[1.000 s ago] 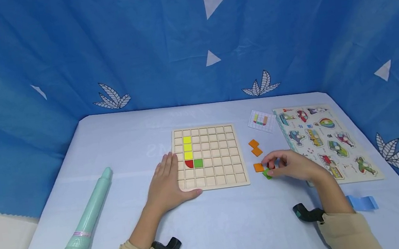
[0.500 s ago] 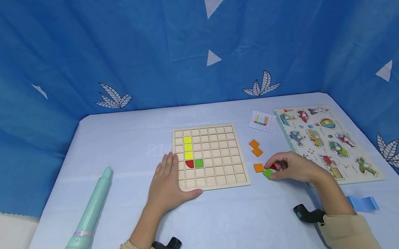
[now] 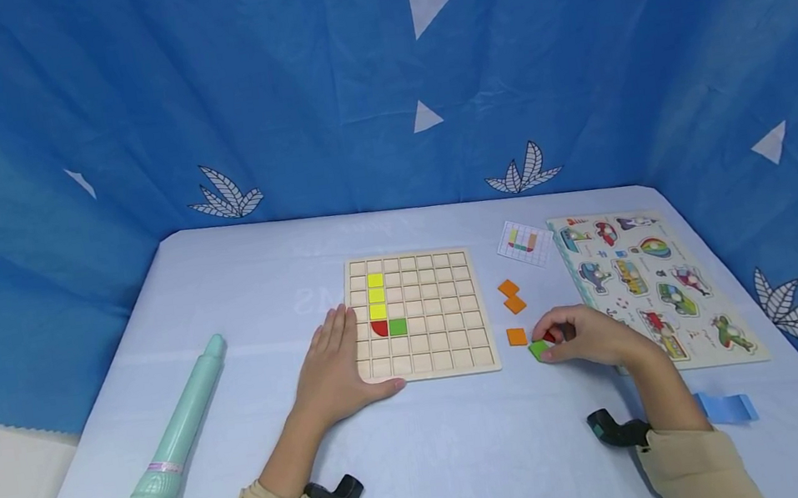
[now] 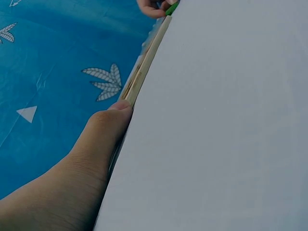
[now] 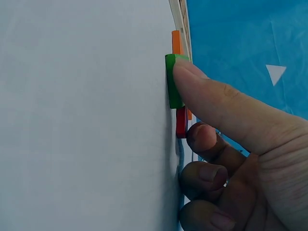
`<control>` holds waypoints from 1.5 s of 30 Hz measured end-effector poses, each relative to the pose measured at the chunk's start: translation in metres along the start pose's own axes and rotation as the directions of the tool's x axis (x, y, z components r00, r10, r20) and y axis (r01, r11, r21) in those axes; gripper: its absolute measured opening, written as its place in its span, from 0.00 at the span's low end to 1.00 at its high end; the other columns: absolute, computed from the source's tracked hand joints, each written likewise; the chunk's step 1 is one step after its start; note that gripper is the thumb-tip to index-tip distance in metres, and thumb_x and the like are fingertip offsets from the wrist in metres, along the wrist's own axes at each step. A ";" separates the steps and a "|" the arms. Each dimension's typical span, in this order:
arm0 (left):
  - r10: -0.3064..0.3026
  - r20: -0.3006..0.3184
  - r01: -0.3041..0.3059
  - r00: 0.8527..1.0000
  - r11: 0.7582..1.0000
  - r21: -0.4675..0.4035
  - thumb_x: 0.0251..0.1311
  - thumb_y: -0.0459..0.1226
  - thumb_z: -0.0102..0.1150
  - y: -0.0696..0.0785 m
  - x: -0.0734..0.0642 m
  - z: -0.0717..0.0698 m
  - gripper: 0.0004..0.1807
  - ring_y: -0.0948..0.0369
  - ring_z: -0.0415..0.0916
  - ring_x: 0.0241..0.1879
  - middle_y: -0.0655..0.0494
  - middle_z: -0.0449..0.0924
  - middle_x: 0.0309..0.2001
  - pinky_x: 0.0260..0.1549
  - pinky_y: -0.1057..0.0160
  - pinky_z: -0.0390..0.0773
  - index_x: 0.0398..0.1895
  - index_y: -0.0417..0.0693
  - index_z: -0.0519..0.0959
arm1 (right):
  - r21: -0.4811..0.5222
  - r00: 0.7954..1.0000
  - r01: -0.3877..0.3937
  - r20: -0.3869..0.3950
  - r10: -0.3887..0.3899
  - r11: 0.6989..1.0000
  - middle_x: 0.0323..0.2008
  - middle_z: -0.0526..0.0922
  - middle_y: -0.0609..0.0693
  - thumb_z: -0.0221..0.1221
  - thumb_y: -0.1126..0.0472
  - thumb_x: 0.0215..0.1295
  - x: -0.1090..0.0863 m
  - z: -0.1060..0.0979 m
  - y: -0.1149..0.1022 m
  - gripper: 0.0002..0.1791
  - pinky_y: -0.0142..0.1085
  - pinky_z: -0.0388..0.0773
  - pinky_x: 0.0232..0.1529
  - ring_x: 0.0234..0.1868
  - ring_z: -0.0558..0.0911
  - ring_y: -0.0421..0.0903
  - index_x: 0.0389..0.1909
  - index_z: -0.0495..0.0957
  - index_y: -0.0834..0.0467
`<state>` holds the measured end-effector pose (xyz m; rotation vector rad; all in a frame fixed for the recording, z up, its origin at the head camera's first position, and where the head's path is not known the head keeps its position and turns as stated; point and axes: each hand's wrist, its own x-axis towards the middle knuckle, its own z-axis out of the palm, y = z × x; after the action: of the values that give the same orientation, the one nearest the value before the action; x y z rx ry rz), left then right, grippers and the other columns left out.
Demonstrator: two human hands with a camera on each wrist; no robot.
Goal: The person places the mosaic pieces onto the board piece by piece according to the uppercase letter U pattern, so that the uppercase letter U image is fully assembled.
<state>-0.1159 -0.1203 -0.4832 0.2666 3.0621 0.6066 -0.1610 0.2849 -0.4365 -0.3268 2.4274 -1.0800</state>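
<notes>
My left hand (image 3: 333, 369) lies flat along the left edge of the wooden grid board (image 3: 451, 360), fingers straight, thumb at its near edge. On the board are several yellow squares (image 3: 376, 295) in a column, a red quarter-round tile (image 3: 379, 329) below them and a green square (image 3: 398, 327) beside it. My right hand (image 3: 586, 335) pinches a loose green square tile (image 5: 172, 86) between thumb and index finger, just right of the board. A red tile (image 5: 181, 124) sits under that hand, partly hidden. Nearby lies an orange tile (image 3: 517, 337).
Two more orange tiles (image 3: 515, 303) lie farther back. Behind them is a pattern card (image 3: 523, 243). A picture puzzle board (image 3: 630, 311) covers the right side, with a blue strip (image 3: 726, 406) in front. A mint-green toy microphone (image 3: 174, 438) lies at the left.
My right hand has drawn the green tile slightly right, away from the orange tile, whose side is now apart from it. The left hand has stayed in place.
</notes>
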 end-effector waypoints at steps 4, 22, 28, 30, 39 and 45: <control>-0.004 0.002 0.004 1.000 1.000 0.000 0.39 0.81 0.53 0.000 0.000 0.000 0.74 0.52 0.34 0.81 0.48 0.39 0.81 0.77 0.47 0.46 0.80 0.42 0.43 | -0.011 1.000 0.001 -0.006 -0.001 1.000 0.30 0.74 0.53 0.74 0.59 0.51 0.001 0.000 0.000 0.14 0.33 0.68 0.32 0.35 0.72 0.48 0.37 0.82 0.55; -0.007 0.003 0.007 1.000 1.000 0.004 0.39 0.80 0.54 0.002 -0.002 -0.002 0.74 0.52 0.35 0.81 0.47 0.39 0.81 0.77 0.46 0.46 0.80 0.41 0.44 | 0.038 0.991 0.013 -0.136 -0.007 0.999 0.31 0.76 0.51 0.71 0.54 0.56 -0.002 0.000 0.000 0.12 0.34 0.68 0.29 0.32 0.73 0.48 0.38 0.80 0.52; -0.009 0.002 0.009 1.000 1.000 0.006 0.39 0.80 0.54 0.002 -0.002 -0.002 0.74 0.51 0.35 0.81 0.47 0.39 0.81 0.77 0.46 0.46 0.79 0.40 0.44 | 0.022 0.988 0.067 -0.144 -0.063 0.998 0.36 0.80 0.51 0.66 0.53 0.64 0.003 0.001 -0.004 0.11 0.33 0.71 0.32 0.33 0.75 0.48 0.43 0.79 0.53; -0.009 0.001 0.009 1.000 1.000 0.006 0.39 0.80 0.54 0.002 -0.002 -0.002 0.74 0.51 0.35 0.81 0.47 0.39 0.81 0.77 0.46 0.46 0.79 0.40 0.44 | 0.035 0.987 0.074 -0.147 -0.068 0.997 0.36 0.81 0.51 0.64 0.52 0.66 0.004 0.002 -0.006 0.11 0.33 0.72 0.33 0.33 0.76 0.49 0.44 0.79 0.53; -0.007 -0.002 0.007 1.000 1.000 0.007 0.39 0.80 0.54 0.001 -0.002 -0.001 0.73 0.52 0.35 0.81 0.47 0.39 0.81 0.77 0.46 0.47 0.80 0.41 0.44 | 0.063 0.985 0.099 -0.146 -0.089 0.993 0.34 0.80 0.54 0.63 0.52 0.67 0.012 0.005 -0.015 0.14 0.33 0.71 0.34 0.33 0.77 0.50 0.45 0.79 0.57; -0.002 0.000 0.002 1.000 1.000 0.016 0.40 0.80 0.54 0.001 -0.001 -0.001 0.73 0.52 0.35 0.81 0.47 0.39 0.81 0.77 0.46 0.47 0.80 0.42 0.44 | 0.075 0.978 0.151 -0.155 -0.138 0.986 0.34 0.80 0.54 0.64 0.54 0.66 0.017 0.009 -0.023 0.12 0.32 0.72 0.29 0.31 0.77 0.51 0.44 0.79 0.56</control>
<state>-0.1149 -0.1197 -0.4816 0.2631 3.0681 0.5827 -0.1708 0.2569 -0.4298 -0.4122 2.5103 -1.3117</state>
